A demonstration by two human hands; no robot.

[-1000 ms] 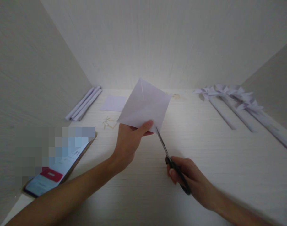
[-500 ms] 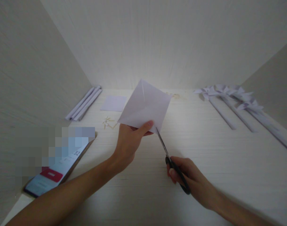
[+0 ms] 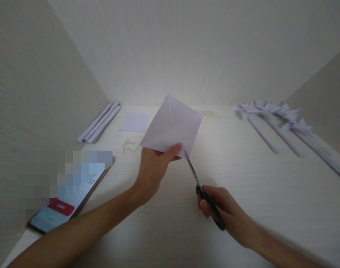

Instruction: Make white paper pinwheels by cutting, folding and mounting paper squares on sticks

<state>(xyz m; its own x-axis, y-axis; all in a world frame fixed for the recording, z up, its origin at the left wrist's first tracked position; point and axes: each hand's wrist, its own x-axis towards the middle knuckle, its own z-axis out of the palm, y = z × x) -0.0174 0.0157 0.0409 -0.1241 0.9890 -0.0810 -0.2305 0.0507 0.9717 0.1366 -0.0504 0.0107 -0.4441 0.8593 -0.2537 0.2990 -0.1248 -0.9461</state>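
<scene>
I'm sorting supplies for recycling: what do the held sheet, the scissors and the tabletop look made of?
The sheet in the left hand: thin matte white paper, with sharp creases. The scissors in the right hand: slim grey blades, likely metal, and black handles, probably plastic. The tabletop: pale matte surface with fine grain lines, so wood or wood-look laminate.

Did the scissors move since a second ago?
No. The black-handled metal scissors keep their place against the flat white paper square on the table, blades at the held paper's corner.
</scene>
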